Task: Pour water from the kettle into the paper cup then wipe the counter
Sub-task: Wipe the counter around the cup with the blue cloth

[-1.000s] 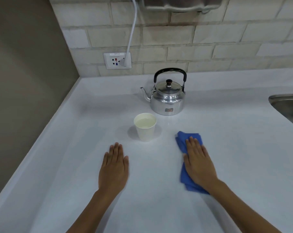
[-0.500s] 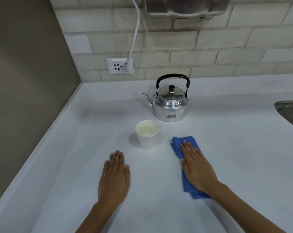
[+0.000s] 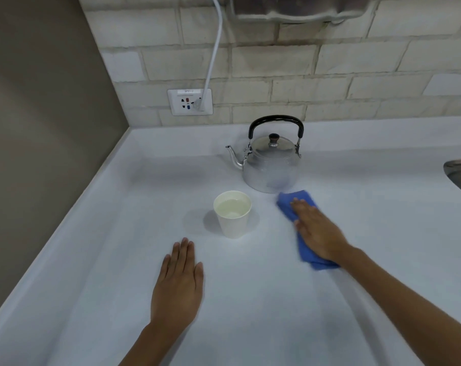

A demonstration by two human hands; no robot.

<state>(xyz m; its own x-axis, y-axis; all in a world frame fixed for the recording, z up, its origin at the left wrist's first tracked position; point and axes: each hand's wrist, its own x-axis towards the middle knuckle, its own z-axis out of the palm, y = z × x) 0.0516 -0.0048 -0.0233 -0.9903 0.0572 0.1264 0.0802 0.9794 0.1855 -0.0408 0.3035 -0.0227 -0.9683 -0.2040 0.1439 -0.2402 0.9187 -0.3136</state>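
A white paper cup point(image 3: 233, 217) holding water stands upright on the white counter point(image 3: 250, 299). Behind it to the right sits a silver kettle point(image 3: 270, 167) with a black handle, its spout pointing left. My right hand point(image 3: 317, 232) presses flat on a blue cloth point(image 3: 290, 200), whose far edge lies close to the kettle's base. The cloth's near end pokes out under my wrist. Palm down on the counter, my left hand point(image 3: 179, 286) rests in front of the cup, fingers together, holding nothing.
A steel sink's edge point(image 3: 460, 175) shows at the far right. A wall socket point(image 3: 189, 101) with a white cable plugged in sits on the brick wall behind. A brown side wall point(image 3: 39, 128) borders the counter's left edge.
My right hand has slid the blue cloth away from me toward the kettle's base. The left hand, cup and kettle have stayed put; the view shifted slightly.
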